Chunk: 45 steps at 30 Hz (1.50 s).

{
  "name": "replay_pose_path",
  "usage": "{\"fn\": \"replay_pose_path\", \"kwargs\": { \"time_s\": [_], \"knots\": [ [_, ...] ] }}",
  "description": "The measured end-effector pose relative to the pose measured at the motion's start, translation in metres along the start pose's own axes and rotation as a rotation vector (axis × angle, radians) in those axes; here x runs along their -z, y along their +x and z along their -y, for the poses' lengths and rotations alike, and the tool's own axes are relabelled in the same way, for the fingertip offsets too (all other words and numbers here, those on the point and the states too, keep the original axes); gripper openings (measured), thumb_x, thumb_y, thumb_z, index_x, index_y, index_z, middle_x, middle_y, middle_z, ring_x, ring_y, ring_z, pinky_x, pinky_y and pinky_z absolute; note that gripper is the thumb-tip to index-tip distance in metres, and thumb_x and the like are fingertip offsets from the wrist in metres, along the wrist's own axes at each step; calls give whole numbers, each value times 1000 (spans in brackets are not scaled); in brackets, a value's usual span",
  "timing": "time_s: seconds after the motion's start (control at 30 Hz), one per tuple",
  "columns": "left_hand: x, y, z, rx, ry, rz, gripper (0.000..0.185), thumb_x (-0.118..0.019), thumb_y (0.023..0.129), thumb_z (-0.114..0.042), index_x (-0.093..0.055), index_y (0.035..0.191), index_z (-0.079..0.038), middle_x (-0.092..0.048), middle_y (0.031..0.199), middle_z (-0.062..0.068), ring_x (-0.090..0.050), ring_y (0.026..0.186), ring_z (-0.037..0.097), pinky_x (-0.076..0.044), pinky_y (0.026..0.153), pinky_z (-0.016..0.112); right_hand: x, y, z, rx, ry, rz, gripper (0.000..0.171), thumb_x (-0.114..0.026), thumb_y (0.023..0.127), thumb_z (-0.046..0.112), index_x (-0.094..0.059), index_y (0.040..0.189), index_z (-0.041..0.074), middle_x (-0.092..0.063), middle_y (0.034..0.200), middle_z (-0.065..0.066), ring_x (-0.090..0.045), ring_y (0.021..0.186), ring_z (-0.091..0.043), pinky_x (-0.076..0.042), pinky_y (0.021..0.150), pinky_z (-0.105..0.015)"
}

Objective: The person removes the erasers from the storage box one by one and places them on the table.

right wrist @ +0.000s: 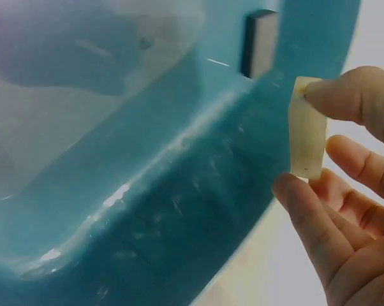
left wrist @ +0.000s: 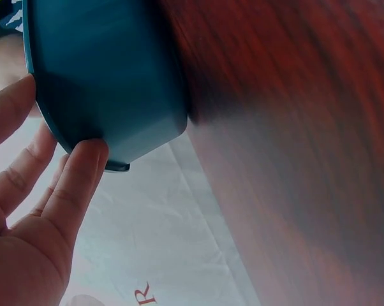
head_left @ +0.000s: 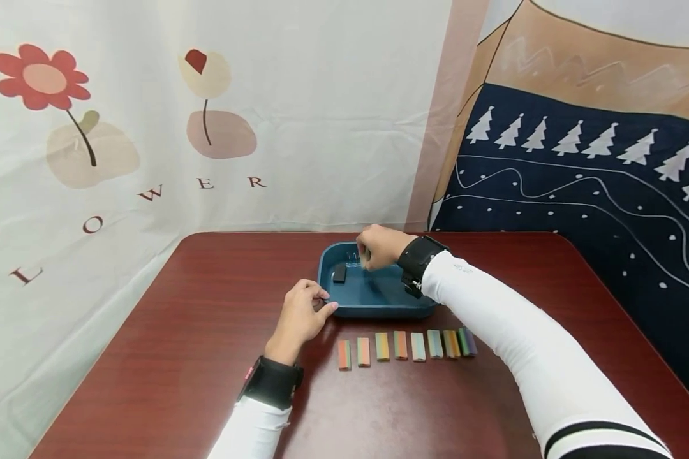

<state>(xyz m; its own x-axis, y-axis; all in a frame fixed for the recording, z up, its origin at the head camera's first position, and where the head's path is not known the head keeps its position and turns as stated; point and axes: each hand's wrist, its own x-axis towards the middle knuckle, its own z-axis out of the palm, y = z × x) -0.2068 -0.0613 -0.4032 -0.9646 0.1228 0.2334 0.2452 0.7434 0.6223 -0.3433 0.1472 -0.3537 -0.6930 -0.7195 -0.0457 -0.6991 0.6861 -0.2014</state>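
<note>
My left hand grips the front-left corner of a blue plastic basin; its thumb and fingers lie at the rim in the left wrist view. Over the basin's back-left part is my right hand. Between thumb and fingertips it pinches a small pale-yellow bar-shaped block, upright along its length in the right wrist view. A dark block lies inside the basin at the left; from the right wrist view, this block has one dark side and one pale side.
In front of the basin, several two-coloured bars lie in a row on the red-brown wooden table. Those at the right end stand closer together, near the right sleeve. A printed cloth hangs behind the table's back edge.
</note>
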Motion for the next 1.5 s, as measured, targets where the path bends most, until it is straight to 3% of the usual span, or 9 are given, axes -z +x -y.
{"fn": "replay_pose_path", "kwargs": {
  "time_s": [0.2,0.5,0.7,1.07,1.23,1.5],
  "knots": [
    [2,0,0,6,-10,4,19,-78,84,-20,-68,89,-5,-56,105,7,-60,92,23,-53,81,36,12,-27,-4,-2,71,-79,17,-73,78,5,-65,93,6,-54,93,-5,-53,79,-18,-49,69,-31],
    [2,-1,0,13,-27,21,19,-78,85,-20,-68,90,-4,-56,108,9,-62,93,24,-53,82,37,9,-76,-10,-66,248,-179,37,-78,75,2,-63,108,0,-56,104,-10,-63,91,-22,-55,79,-32],
    [0,0,1,32,-25,33,19,-77,86,-20,-67,91,-5,-55,110,9,-62,94,24,-53,83,37,-1,-112,-13,-101,339,-277,42,-77,75,-2,-59,112,-4,-56,108,-13,-63,97,-26,-55,80,-34],
    [-1,-3,-1,15,-15,30,18,-77,86,-18,-69,93,-3,-56,109,12,-63,93,25,-54,83,39,-25,-175,-14,-203,408,-437,35,-76,76,0,-62,108,0,-57,108,-10,-64,98,-24,-55,81,-32],
    [-3,-2,0,8,-10,26,18,-77,86,-18,-69,93,-3,-56,109,12,-63,93,25,-54,83,39,-35,-199,-21,-263,390,-459,35,-76,74,-1,-61,106,2,-58,106,-9,-65,95,-23,-56,79,-32],
    [-4,-3,0,21,-24,26,18,-77,86,-18,-69,93,-3,-56,110,12,-64,94,26,-54,84,39,-46,-225,-23,-354,410,-411,37,-76,75,0,-61,108,4,-58,108,-10,-65,96,-26,-56,78,-35]
  ]
}}
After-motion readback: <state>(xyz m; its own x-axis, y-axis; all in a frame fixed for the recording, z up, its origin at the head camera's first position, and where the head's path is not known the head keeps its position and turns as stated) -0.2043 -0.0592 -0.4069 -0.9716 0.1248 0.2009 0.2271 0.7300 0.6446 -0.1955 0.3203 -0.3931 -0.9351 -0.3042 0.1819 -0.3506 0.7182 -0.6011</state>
